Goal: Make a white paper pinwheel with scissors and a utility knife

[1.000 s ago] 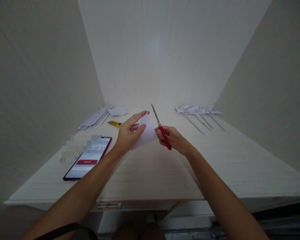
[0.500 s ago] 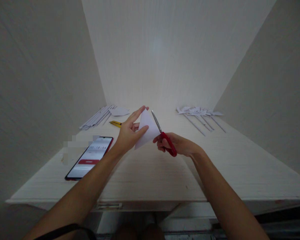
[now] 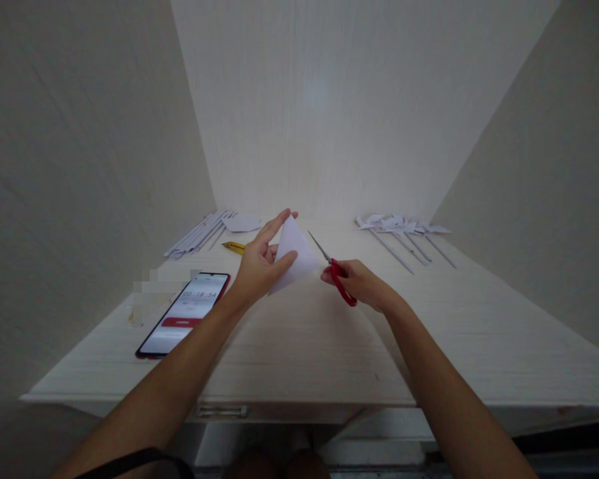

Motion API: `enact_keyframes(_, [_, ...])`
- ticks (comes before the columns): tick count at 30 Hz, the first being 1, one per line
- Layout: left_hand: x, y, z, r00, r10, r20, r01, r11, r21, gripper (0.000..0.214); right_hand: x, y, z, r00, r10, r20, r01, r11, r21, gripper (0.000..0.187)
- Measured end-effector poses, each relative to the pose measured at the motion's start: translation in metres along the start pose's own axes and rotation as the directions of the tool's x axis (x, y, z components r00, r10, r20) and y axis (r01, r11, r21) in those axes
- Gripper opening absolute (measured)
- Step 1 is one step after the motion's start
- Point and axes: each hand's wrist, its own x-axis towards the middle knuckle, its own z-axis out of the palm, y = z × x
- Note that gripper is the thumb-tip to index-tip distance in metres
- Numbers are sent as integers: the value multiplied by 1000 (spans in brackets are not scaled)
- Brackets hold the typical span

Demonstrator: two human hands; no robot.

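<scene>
My left hand (image 3: 260, 264) holds up a folded white paper triangle (image 3: 295, 264), thumb across its face and fingers behind it. The paper's narrow tip points up near my fingertips. To its right, my right hand (image 3: 358, 281) is closed around the red handles of a pair of scissors (image 3: 340, 278). The thin blades look closed and point up and to the left, apart from the paper. Behind my left hand lies a yellow utility knife (image 3: 233, 247), partly covered by the fingers.
A phone (image 3: 184, 313) with a running timer lies left of my left forearm. Rolled paper sticks (image 3: 197, 234) and a cut white paper piece (image 3: 242, 223) sit at the back left. Paper pinwheels on sticks (image 3: 397, 226) lie at the back right. Walls enclose the white table (image 3: 299, 359).
My right hand has drawn the scissors slightly right, away from the paper, and turned them so the blades appear thinner. My left hand keeps its hold on the paper.
</scene>
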Motion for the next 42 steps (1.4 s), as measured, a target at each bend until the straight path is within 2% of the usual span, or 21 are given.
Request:
enact_keyframes(4, [1,0,0,1000,25,4,-25,999,29,66,-1,-4,5,993,-14,-117,18,999,33,31])
enact_keyframes(6, [1,-1,0,999,39,5,-39,998,41,67,-3,-5,6,992,-26,-127,36,996,79,30])
enact_keyframes(7, [1,-2,0,999,44,4,-45,998,46,67,-5,-5,6,995,-33,-96,44,992,115,31])
enact_keyframes(10, [1,-2,-1,998,57,2,-57,997,47,66,-10,-5,4,993,-70,92,44,964,262,41])
enact_keyframes(14, [1,-2,-2,997,71,14,-72,996,54,66,-15,-5,5,961,-169,219,62,902,427,55])
enact_keyframes(18, [0,-1,-2,998,43,50,-46,997,65,66,-17,-11,9,915,-188,357,-2,884,468,62])
enact_keyframes(24, [0,-2,-1,992,31,118,-40,997,72,65,-16,-14,12,901,-209,381,23,898,439,64])
enact_keyframes(27, [1,-4,-1,991,45,123,-64,986,153,62,-15,-14,13,900,-206,385,12,893,449,61])
enact_keyframes(33, [-1,-9,0,987,158,19,-151,895,420,42,-14,-16,17,901,-190,390,-13,887,462,58])
enact_keyframes(37, [-2,-8,2,974,225,-22,-192,873,448,27,-15,-17,18,898,-192,395,-7,892,451,57])
enact_keyframes(42, [-3,-6,4,973,162,-163,-86,913,398,15,-16,-17,17,895,-203,396,16,904,428,57])
